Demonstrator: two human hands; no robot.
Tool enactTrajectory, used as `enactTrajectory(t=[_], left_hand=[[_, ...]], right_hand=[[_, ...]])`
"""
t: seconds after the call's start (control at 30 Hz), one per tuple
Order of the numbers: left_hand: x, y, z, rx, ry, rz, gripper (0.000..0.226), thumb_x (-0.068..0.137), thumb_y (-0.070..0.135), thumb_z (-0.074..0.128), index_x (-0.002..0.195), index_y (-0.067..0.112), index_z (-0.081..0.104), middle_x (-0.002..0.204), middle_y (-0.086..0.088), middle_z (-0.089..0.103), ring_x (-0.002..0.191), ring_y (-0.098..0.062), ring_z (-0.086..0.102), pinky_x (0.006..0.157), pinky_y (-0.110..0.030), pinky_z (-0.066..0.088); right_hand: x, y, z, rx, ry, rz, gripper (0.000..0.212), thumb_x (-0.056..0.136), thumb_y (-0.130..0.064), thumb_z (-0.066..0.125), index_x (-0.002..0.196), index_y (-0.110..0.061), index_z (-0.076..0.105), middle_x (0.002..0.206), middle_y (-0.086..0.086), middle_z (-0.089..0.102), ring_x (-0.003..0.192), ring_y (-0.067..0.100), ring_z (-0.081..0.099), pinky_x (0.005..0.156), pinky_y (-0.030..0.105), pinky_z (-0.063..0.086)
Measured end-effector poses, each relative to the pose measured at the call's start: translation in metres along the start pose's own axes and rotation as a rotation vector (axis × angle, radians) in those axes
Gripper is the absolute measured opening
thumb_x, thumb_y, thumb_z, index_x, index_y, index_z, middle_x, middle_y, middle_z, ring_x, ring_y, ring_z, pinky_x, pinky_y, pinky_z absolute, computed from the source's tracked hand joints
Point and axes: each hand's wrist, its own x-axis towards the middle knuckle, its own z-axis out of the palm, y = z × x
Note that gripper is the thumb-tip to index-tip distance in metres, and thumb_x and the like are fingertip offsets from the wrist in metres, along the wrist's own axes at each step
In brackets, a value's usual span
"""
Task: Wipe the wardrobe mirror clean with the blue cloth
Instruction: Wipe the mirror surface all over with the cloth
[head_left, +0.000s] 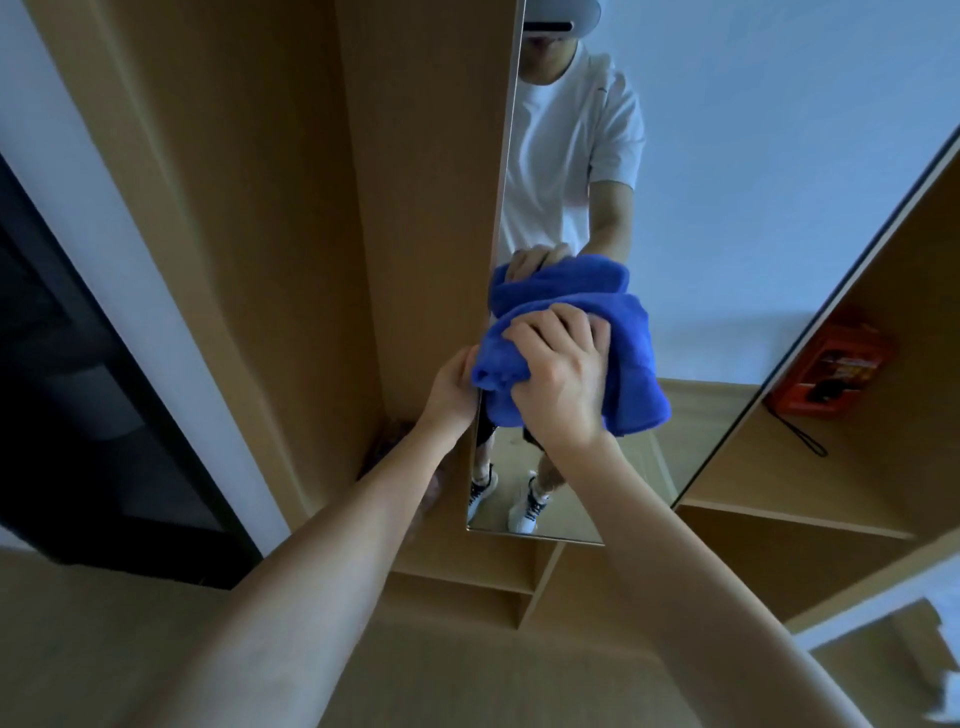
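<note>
Against wardrobe mirror (701, 208); bunched, creased blue cloth (623, 332).

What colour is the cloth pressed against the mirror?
Bright blue; the cloth shows best in the head view.

Two hands are showing, the left hand (451, 391) and the right hand (558, 375), and between them they are holding one blue cloth (631, 358). One mirror (727, 218) is standing on the wardrobe, and it is reflecting one person, whose two shoes are showing in the glass. One orange box (826, 375) is sitting on one wooden shelf (810, 499) at the right.
</note>
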Motion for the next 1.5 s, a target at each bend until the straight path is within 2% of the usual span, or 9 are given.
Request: enactTrajectory(t=[0.23, 0.4, 0.57, 0.73, 0.83, 0.93, 1.13, 1.4, 1.5], left_hand=[[-0.003, 0.001, -0.009, 0.529, 0.011, 0.145, 0.036, 0.104, 0.043, 0.036, 0.103, 0.018, 0.061, 0.094, 0.006, 0.064, 0.086, -0.007, 0.058, 0.076, -0.024, 0.045], [0.001, -0.005, -0.010, 0.643, 0.075, 0.189, 0.049, 0.103, 0.049, 0.031, 0.125, 0.015, 0.059, 0.118, 0.004, 0.063, 0.109, -0.011, 0.057, 0.089, -0.023, 0.042], [-0.003, -0.009, -0.001, 0.544, 0.121, 0.289, 0.034, 0.106, 0.035, 0.034, 0.105, 0.017, 0.063, 0.097, 0.005, 0.065, 0.087, 0.001, 0.059, 0.078, -0.017, 0.043], [0.001, -0.008, -0.009, 0.402, -0.043, 0.224, 0.032, 0.106, 0.018, 0.039, 0.076, 0.016, 0.050, 0.072, -0.002, 0.054, 0.068, -0.010, 0.050, 0.070, -0.030, 0.040], [0.001, -0.006, -0.014, 0.299, -0.079, 0.148, 0.033, 0.105, 0.012, 0.039, 0.073, 0.014, 0.048, 0.068, 0.002, 0.055, 0.066, -0.008, 0.050, 0.071, -0.026, 0.041], [0.003, -0.008, -0.019, 0.513, -0.035, 0.180, 0.029, 0.105, 0.026, 0.040, 0.082, 0.017, 0.053, 0.076, 0.005, 0.061, 0.071, -0.005, 0.057, 0.073, -0.023, 0.045], [0.003, -0.009, -0.022, 0.733, -0.001, 0.247, 0.042, 0.104, 0.042, 0.033, 0.116, 0.014, 0.061, 0.106, 0.002, 0.066, 0.092, -0.004, 0.059, 0.079, -0.014, 0.042], [-0.004, -0.008, -0.018, 0.621, -0.016, 0.227, 0.036, 0.105, 0.036, 0.038, 0.090, 0.012, 0.059, 0.080, 0.001, 0.062, 0.071, -0.004, 0.056, 0.068, -0.022, 0.042], [-0.005, -0.010, -0.023, 0.579, -0.035, 0.198, 0.040, 0.105, 0.037, 0.039, 0.088, 0.005, 0.057, 0.079, -0.015, 0.061, 0.073, -0.012, 0.055, 0.071, -0.032, 0.041]], right_hand=[[-0.072, 0.007, 0.044, 0.082, -0.333, 0.007, 0.019, 0.066, 0.001, 0.072, 0.078, -0.012, 0.063, 0.082, 0.002, 0.062, 0.088, 0.027, 0.058, 0.088, 0.038, 0.045], [-0.115, 0.013, 0.049, 0.102, -0.616, 0.007, 0.026, 0.059, -0.006, 0.080, 0.075, -0.017, 0.062, 0.083, -0.003, 0.064, 0.087, 0.023, 0.059, 0.093, 0.034, 0.039], [-0.077, 0.007, 0.037, 0.157, -0.419, 0.018, 0.018, 0.066, -0.005, 0.068, 0.081, -0.016, 0.065, 0.087, -0.003, 0.065, 0.090, 0.024, 0.057, 0.085, 0.041, 0.045], [-0.045, -0.005, 0.023, 0.032, -0.024, 0.277, 0.048, 0.060, -0.007, 0.050, 0.102, -0.018, 0.072, 0.113, -0.002, 0.067, 0.110, 0.028, 0.054, 0.094, 0.047, 0.034], [-0.058, -0.011, 0.033, 0.000, -0.070, 0.308, 0.053, 0.064, -0.009, 0.053, 0.115, -0.018, 0.068, 0.126, 0.007, 0.059, 0.117, 0.034, 0.050, 0.099, 0.050, 0.034], [-0.083, -0.007, 0.051, -0.068, -0.254, 0.198, 0.045, 0.074, -0.016, 0.059, 0.118, -0.016, 0.065, 0.125, 0.010, 0.060, 0.113, 0.036, 0.052, 0.094, 0.054, 0.039], [-0.126, 0.013, 0.065, -0.072, -0.588, -0.061, 0.043, 0.058, -0.013, 0.082, 0.099, -0.017, 0.068, 0.104, 0.004, 0.064, 0.105, 0.028, 0.050, 0.095, 0.043, 0.034], [-0.082, -0.001, 0.038, 0.062, -0.136, 0.182, 0.041, 0.061, -0.002, 0.061, 0.098, -0.016, 0.072, 0.100, 0.002, 0.065, 0.093, 0.030, 0.055, 0.084, 0.046, 0.039], [-0.066, -0.002, 0.031, 0.016, 0.010, 0.230, 0.039, 0.066, -0.003, 0.057, 0.098, -0.018, 0.073, 0.102, 0.000, 0.066, 0.097, 0.029, 0.055, 0.086, 0.047, 0.037]])
